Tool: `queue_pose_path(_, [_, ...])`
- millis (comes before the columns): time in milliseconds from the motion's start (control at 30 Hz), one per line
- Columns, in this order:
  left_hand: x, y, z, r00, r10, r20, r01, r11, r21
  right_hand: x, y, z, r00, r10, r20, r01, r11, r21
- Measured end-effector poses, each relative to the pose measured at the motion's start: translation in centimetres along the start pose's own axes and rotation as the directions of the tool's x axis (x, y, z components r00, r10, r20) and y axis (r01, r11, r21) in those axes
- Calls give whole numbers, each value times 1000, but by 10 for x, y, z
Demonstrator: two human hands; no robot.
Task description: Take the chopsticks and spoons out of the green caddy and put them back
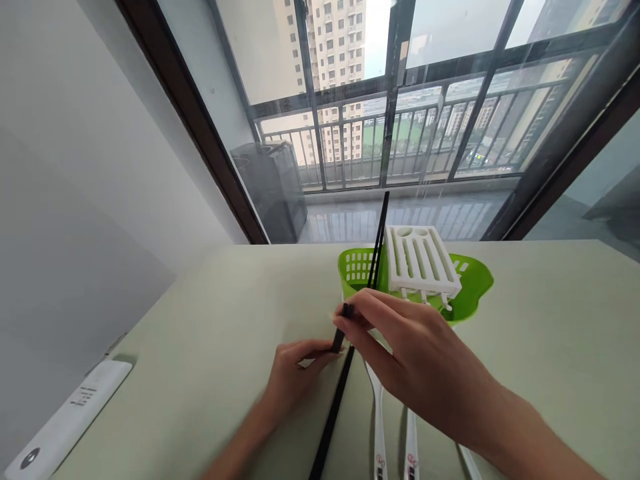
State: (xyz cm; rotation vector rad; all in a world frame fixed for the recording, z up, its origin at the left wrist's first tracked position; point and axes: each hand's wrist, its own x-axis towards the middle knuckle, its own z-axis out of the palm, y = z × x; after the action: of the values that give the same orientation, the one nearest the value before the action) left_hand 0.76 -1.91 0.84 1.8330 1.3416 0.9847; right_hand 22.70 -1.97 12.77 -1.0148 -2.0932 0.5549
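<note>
Between my two hands is a short-looking length of black chopstick (339, 339). My right hand (400, 340) pinches its upper end between thumb and fingers. Lower down, my left hand (300, 367) pinches the same piece near its bottom. Another black chopstick (330, 427) lies on the table below, running toward the near edge. Behind the right hand, slim black chopsticks (379, 240) rise at the left part of a green basket (470, 287); their lower ends are hidden. White-handled utensils (379, 427) lie under and beside the right hand, their heads partly covered.
A white slotted plastic rack (423, 260) with small prongs rests tilted on the green basket. At the left edge of the pale table (210, 320) lies a long white device (75, 417). Beyond the table stand a glass door and balcony railing (350, 143).
</note>
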Motion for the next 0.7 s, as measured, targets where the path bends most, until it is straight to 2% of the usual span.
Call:
queue_pose_path(100, [-1,1,2,1000,-8,7,8,1000,-20,0,-2,1,999,-31,-40,30,999,-21])
queue_pose_path(233, [-1,4,5,1000,-14,16,15,997,-72,1,-9,1,980,-72,-184,66,997,-36])
queue_pose_path(300, [-1,4,6,1000,-15,22,17,995,-94,2,-13,-1,974,-67,-215,54,997,-63])
queue_pose_path(433, [-1,-3,9,999,11,35,-8,997,-79,7,-20,-4,988,-30,-149,12,992,-123])
queue_pose_path(600, [-3,-14,12,995,104,0,-104,994,-21,15,-28,-16,997,-21,-73,9,987,-162])
queue_pose_path(633, [-3,-16,12,994,110,-22,-111,993,-30,17,-30,-22,996,-17,-86,4,988,-154])
queue_pose_path(700, [-2,-18,13,992,101,-80,-107,991,-84,23,-37,-39,982,-2,-188,-23,992,-127])
